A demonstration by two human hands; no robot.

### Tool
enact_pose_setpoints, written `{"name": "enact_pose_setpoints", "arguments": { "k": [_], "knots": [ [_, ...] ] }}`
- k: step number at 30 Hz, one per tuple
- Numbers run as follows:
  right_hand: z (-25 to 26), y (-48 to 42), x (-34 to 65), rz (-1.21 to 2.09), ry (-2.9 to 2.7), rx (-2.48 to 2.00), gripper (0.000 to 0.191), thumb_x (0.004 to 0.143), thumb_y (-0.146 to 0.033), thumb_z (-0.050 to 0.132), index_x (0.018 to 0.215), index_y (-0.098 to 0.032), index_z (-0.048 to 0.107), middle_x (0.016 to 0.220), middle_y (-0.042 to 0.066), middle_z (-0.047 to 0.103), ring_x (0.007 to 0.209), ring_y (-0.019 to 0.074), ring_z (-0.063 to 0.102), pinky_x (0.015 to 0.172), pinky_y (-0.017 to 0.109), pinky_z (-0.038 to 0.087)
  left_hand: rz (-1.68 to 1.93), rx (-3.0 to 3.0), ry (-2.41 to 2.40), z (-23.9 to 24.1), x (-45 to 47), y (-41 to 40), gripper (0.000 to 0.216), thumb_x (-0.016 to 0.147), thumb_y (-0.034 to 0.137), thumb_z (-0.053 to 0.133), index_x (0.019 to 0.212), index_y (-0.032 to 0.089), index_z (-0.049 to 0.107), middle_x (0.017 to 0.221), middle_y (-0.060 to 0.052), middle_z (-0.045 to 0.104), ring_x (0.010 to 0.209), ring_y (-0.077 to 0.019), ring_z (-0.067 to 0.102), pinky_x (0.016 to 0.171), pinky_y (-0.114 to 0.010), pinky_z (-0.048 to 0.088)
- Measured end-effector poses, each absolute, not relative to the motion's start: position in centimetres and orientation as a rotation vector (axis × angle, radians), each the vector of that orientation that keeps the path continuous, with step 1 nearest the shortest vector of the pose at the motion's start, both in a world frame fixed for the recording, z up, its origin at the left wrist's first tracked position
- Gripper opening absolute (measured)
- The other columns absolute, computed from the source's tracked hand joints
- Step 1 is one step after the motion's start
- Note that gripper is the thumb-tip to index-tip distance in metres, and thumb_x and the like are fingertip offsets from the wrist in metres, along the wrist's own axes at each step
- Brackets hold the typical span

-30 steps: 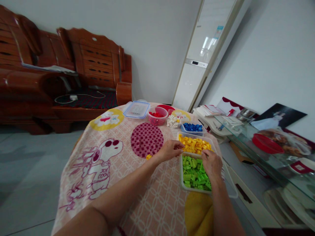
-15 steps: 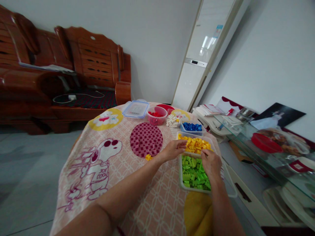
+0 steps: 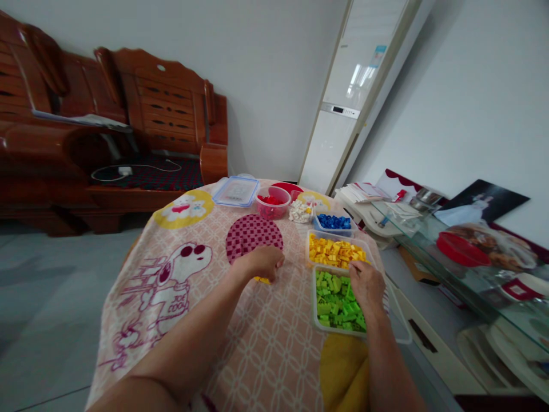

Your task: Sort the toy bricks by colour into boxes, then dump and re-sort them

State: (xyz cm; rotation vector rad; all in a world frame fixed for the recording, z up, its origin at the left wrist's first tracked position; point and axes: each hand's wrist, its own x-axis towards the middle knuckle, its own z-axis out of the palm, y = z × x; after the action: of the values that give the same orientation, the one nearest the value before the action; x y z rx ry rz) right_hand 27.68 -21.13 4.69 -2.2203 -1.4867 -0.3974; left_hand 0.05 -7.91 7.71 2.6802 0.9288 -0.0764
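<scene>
My left hand (image 3: 263, 263) is down on the tablecloth, fingers curled around a small cluster of yellow building bricks (image 3: 262, 280) that shows partly below it. At the right, my right hand (image 3: 366, 281) is closed in a pinch by the near right corner of the tub of yellow bricks (image 3: 334, 252). Whatever its fingertips hold is too small to make out. Below that hand, a clear tub (image 3: 314, 303) contains green building bricks (image 3: 338, 300), partly covered by my right wrist.
Farther back stand a tub of blue bricks (image 3: 334, 222), a heap of white bricks (image 3: 300, 212) and a round bowl of red bricks (image 3: 272, 201). A blue-rimmed lid (image 3: 237, 191) lies at the far edge. A glass-topped shelf (image 3: 429, 246) flanks the table on the right.
My left hand has moved left from the tub of yellow bricks to the yellow cluster on the cloth, and its fingers have curled. My right hand stays nearly in place.
</scene>
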Motion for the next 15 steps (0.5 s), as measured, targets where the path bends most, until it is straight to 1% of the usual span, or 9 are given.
{"name": "enact_pose_setpoints", "arguments": {
  "k": [2,7,11,15],
  "knots": [
    [4.69,-21.13,27.72,-0.395,-1.486,-2.226,0.029,0.089,-0.026,0.047,0.091,-0.017,0.075,0.090,0.009,0.074,0.078,0.0199,0.063,0.071,0.028,0.038,-0.136,2.686,0.931,7.30,0.23,-7.85,0.032,0.057,0.014,0.079,0.087,0.020,0.070,0.091,-0.003,0.070,0.087,-0.0217,0.065,0.070,-0.025,0.045],
    [4.61,-21.11,27.76,-0.381,-1.481,-2.235,0.029,0.089,-0.027,0.048,0.092,-0.017,0.075,0.090,0.009,0.074,0.078,0.0204,0.063,0.072,0.029,0.038,-0.199,2.694,0.908,6.76,0.60,-7.66,0.031,0.057,0.012,0.077,0.087,0.021,0.069,0.092,-0.003,0.071,0.085,-0.0208,0.065,0.068,-0.025,0.043],
    [4.57,-21.15,27.69,-0.380,-1.481,-2.226,0.029,0.089,-0.027,0.048,0.091,-0.017,0.075,0.089,0.009,0.074,0.078,0.0201,0.062,0.072,0.028,0.038,-0.189,2.716,0.866,6.78,0.56,-7.62,0.025,0.061,0.010,0.071,0.083,0.020,0.070,0.088,-0.003,0.071,0.084,-0.0205,0.065,0.067,-0.025,0.044],
    [4.62,-21.18,27.60,-0.386,-1.473,-2.233,0.029,0.089,-0.026,0.048,0.091,-0.017,0.075,0.089,0.009,0.074,0.078,0.0200,0.062,0.072,0.028,0.038,-0.161,2.690,0.878,6.60,0.59,-7.54,0.022,0.062,0.008,0.065,0.080,0.020,0.070,0.082,-0.002,0.071,0.076,-0.0184,0.064,0.065,-0.025,0.044]
  ]
}}
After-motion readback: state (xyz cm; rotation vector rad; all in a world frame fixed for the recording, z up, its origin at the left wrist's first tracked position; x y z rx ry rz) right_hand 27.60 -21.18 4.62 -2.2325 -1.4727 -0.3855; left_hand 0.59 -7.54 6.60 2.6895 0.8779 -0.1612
